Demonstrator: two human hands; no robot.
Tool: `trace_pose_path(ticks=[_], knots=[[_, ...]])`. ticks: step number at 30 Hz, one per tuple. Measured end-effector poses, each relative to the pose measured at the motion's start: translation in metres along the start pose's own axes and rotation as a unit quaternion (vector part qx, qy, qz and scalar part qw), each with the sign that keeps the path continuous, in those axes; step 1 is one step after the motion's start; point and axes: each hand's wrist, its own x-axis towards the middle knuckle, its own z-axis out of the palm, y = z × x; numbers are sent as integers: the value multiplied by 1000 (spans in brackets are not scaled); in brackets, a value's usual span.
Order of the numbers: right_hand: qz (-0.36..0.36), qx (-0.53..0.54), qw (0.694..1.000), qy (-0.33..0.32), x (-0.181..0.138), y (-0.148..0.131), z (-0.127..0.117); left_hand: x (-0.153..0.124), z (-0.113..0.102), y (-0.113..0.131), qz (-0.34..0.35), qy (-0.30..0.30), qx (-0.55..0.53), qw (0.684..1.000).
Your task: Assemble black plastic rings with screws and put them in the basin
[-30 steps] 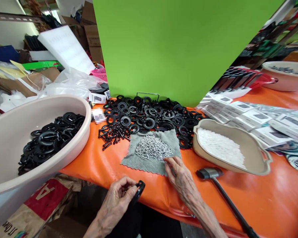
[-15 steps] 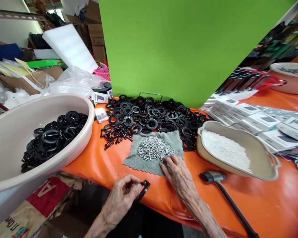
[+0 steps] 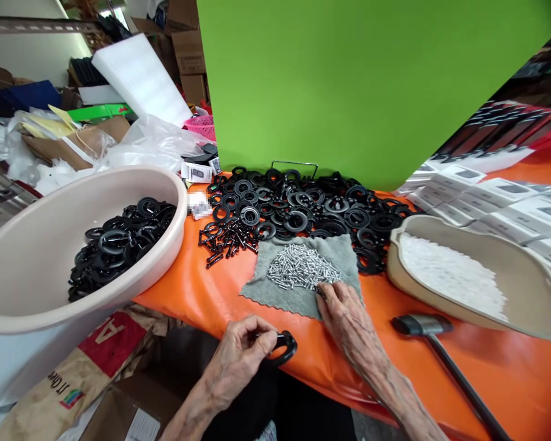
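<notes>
Two hands over an orange tabletop, one black ring in hand, many parts lying unused.
Nearest, the left hand grips a black ring between thumb and curled fingers; the right hand rests on a grey cloth, its fingertips bunched at the edge of the steel screws, though any grip cannot be told. Beyond lie a small cluster of short black pieces and a broad heap of black rings; more rings fill part of a beige basin.
</notes>
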Motion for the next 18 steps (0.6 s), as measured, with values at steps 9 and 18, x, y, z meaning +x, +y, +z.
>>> trace_pose_path(ticks=[9,18], knots=[[-4,13,1000,7,-4,4,-2,1,-1,-4,-11,4,-9,1000],[-21,19,999,21,-6,12,7,2,0,-5,4,8,8,1000]])
